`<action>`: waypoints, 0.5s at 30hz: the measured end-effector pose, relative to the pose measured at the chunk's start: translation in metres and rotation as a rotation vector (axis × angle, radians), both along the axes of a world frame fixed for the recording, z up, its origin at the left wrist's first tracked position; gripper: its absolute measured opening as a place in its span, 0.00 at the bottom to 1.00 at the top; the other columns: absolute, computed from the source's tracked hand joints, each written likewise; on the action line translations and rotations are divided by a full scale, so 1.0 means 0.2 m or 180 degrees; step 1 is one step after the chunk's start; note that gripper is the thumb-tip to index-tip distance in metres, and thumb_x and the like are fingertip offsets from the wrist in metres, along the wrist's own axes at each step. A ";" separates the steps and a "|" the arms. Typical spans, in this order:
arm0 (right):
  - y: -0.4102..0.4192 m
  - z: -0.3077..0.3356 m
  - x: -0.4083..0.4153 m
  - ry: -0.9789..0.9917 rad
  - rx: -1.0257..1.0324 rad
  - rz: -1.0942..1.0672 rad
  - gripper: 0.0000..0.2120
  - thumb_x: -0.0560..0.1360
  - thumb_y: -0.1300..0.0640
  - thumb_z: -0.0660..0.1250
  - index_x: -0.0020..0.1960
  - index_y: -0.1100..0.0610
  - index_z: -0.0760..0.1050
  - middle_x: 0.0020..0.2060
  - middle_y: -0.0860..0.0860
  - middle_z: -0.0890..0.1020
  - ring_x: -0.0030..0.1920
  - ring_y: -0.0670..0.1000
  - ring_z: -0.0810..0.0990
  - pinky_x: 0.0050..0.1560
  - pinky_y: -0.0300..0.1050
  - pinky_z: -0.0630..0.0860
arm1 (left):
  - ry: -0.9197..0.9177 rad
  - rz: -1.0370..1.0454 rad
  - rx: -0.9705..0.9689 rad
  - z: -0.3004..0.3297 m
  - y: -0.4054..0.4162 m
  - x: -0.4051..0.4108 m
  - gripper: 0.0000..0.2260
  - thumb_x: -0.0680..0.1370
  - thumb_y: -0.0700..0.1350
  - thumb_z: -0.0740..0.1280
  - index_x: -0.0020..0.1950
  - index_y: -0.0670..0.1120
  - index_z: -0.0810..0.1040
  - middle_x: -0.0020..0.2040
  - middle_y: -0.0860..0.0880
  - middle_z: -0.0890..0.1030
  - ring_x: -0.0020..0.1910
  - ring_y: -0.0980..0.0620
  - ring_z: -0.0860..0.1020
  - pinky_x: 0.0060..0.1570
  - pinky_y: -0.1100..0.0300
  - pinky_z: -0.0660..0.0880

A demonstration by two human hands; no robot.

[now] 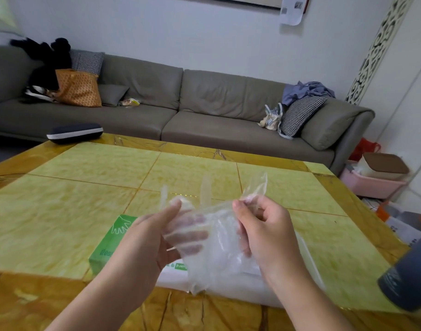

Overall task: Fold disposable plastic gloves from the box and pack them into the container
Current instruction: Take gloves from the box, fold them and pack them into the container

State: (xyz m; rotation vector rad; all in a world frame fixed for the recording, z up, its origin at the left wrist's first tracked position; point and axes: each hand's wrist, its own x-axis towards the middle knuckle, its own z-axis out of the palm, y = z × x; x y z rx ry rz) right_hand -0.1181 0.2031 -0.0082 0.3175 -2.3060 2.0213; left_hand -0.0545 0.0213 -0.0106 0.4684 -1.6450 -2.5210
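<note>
Both hands raised above the yellow-green tiled tabletop [85, 177] with its amber marble border, a thin clear plastic glove [211, 237] stretched between them. Left hand [152, 242] — fingers extended and lying behind the film, visible through it, thumb over the front, so the sheet is lightly pinched. Right hand [262, 225] — fingers curled, thumb and fingertips pinching the glove's upper right edge. The glove's finger sleeves stick upward past both hands; its lower part hangs crumpled over the table. Directly beneath, a green cardboard glove box [111, 240] with a white hand outline lies on the tabletop, partly hidden by the left forearm. Beside it, under the right wrist, a white translucent rectangular container [309, 259]; whether anything is inside cannot be told. A dark cylindrical bottle [410, 275] stands blurred at the right edge. A dark oval zip case [74, 133] sits at the far left corner. Grey sofa [204, 111] behind.
</note>
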 end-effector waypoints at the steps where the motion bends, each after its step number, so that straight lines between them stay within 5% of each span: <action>1: 0.00 0.00 0.00 -0.0066 -0.0009 0.0109 0.09 0.83 0.57 0.69 0.47 0.62 0.78 0.27 0.55 0.77 0.25 0.53 0.69 0.23 0.45 0.67 | -0.0025 -0.0043 -0.0021 -0.01 0.00 0.00 0.14 0.83 0.46 0.64 0.61 0.36 0.80 0.54 0.41 0.87 0.50 0.38 0.86 0.49 0.44 0.83; 6: 0.02 0.00 -0.02 -0.0100 0.0031 0.0115 0.11 0.83 0.55 0.68 0.45 0.58 0.80 0.28 0.54 0.78 0.24 0.53 0.69 0.24 0.40 0.66 | 0.0162 0.0411 0.0340 -0.04 -0.04 -0.02 0.12 0.86 0.41 0.60 0.62 0.36 0.80 0.52 0.38 0.86 0.44 0.41 0.87 0.42 0.53 0.85; 12: 0.04 -0.01 -0.04 -0.0001 0.0037 0.0010 0.12 0.84 0.54 0.68 0.45 0.60 0.80 0.26 0.52 0.76 0.25 0.53 0.68 0.24 0.40 0.64 | 0.0373 0.0228 0.0324 -0.01 -0.04 -0.01 0.16 0.86 0.48 0.60 0.62 0.37 0.80 0.53 0.37 0.86 0.50 0.35 0.86 0.48 0.43 0.84; 15: 0.05 0.01 -0.04 -0.0084 -0.0038 0.0156 0.12 0.81 0.48 0.70 0.49 0.58 0.80 0.30 0.53 0.81 0.28 0.52 0.69 0.24 0.39 0.63 | 0.0352 0.0143 0.0240 -0.02 -0.03 -0.01 0.12 0.85 0.40 0.62 0.64 0.37 0.78 0.53 0.38 0.86 0.49 0.36 0.86 0.44 0.48 0.85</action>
